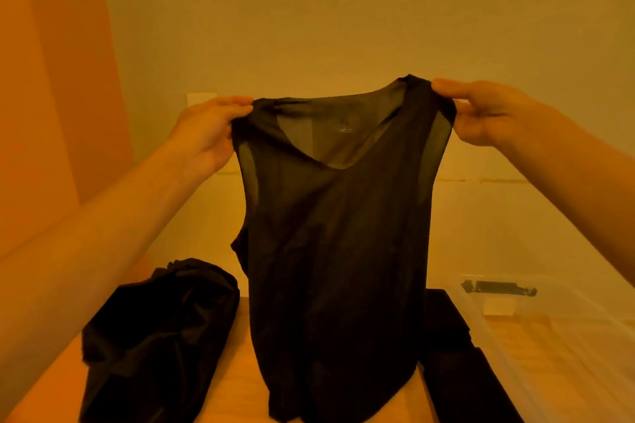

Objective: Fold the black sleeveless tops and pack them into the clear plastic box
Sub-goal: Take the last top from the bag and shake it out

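A thin black sleeveless top (pixel 338 250) hangs upright in front of me, its hem reaching down to the table. My left hand (pixel 206 130) pinches its left shoulder strap and my right hand (pixel 488 116) pinches the right one, both raised at the same height. A crumpled heap of black tops (pixel 154 340) lies on the table at the lower left. Black folded fabric (pixel 453 354) lies at the lower right, partly hidden behind the hanging top. The clear plastic box (pixel 549 326) stands at the right, with a dark latch on its far rim.
The wooden table (pixel 237 364) runs under the clothes, its far edge near a pale wall. An orange panel (pixel 51 78) fills the left side. A small white block shows inside or behind the clear box.
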### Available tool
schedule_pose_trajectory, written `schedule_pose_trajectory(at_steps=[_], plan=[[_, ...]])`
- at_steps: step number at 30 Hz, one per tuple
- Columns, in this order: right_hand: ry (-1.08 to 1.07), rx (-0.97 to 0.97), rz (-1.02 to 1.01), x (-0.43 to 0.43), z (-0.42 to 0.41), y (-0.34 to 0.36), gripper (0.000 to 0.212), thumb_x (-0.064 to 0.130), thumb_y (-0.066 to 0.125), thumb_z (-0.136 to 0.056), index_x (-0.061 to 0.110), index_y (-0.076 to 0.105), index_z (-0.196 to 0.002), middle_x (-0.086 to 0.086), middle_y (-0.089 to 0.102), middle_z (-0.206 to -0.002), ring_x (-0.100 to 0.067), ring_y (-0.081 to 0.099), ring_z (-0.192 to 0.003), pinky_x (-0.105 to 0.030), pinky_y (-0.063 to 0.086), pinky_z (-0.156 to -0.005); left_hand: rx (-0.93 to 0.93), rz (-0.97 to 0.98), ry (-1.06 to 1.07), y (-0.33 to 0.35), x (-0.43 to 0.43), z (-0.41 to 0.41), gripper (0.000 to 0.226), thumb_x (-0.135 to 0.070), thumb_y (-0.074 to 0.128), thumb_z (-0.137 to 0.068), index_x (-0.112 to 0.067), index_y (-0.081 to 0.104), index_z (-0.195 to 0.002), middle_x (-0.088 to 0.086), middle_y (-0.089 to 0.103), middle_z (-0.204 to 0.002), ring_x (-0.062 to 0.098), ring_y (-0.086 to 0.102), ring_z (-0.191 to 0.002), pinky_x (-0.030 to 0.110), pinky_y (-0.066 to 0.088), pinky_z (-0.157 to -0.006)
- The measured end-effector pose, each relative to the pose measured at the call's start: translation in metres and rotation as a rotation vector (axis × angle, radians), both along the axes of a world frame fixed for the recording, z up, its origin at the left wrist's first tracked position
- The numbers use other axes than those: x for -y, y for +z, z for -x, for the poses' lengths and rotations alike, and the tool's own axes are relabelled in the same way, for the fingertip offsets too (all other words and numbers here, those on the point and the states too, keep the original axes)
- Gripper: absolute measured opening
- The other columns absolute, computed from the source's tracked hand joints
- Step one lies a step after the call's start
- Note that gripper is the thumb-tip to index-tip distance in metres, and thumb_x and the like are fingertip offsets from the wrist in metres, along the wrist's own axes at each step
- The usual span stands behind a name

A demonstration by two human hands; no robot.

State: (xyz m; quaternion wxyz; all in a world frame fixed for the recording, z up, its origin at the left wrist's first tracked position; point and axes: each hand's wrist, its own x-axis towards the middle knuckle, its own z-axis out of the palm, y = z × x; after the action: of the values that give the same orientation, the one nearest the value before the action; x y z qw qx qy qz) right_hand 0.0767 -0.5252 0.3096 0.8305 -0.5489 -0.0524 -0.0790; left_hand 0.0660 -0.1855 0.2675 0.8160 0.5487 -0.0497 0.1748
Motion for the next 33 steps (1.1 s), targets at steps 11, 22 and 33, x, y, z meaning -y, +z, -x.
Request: schedule_pose_trajectory(at_steps=[11,22,33], plan=[[-0.172,0.068,0.345,0.0,0.017,0.06,0.012,0.0,0.063,-0.095,0.01,0.069,-0.095,-0.009,0.069,-0.104,-0.016,0.067,-0.093,-0.021,0.057,-0.066,-0.096,0.039,-0.13,0.062,0.001,0.029,0.012,-0.007,0.058,-0.1,-0.016,0.067,-0.1,0.005,0.065,-0.1,0.018,0.067,-0.087,0.027,0.059,-0.066],[-0.313,0.436,0.418,-0.002,0.032,0.101,0.013,0.022,0.062,-0.1,0.015,0.072,-0.106,0.0,0.069,-0.099,-0.013,0.066,-0.095,-0.029,0.055,-0.084,0.385,-0.497,0.366,0.101,-0.009,0.028,0.031,-0.017,0.084,-0.08,-0.019,0.077,-0.11,-0.001,0.073,-0.106,0.005,0.066,-0.1,0.02,0.057,-0.08],[-0.375,0.45,0.438,-0.008,0.03,0.137,0.01,0.022,0.061,-0.101,0.018,0.07,-0.099,0.001,0.067,-0.099,-0.013,0.061,-0.096,-0.025,0.048,-0.078,0.392,-0.465,0.246,0.127,-0.002,0.027,0.015,-0.027,0.079,-0.086,-0.016,0.07,-0.085,0.001,0.066,-0.084,0.012,0.062,-0.083,0.031,0.049,-0.073]])
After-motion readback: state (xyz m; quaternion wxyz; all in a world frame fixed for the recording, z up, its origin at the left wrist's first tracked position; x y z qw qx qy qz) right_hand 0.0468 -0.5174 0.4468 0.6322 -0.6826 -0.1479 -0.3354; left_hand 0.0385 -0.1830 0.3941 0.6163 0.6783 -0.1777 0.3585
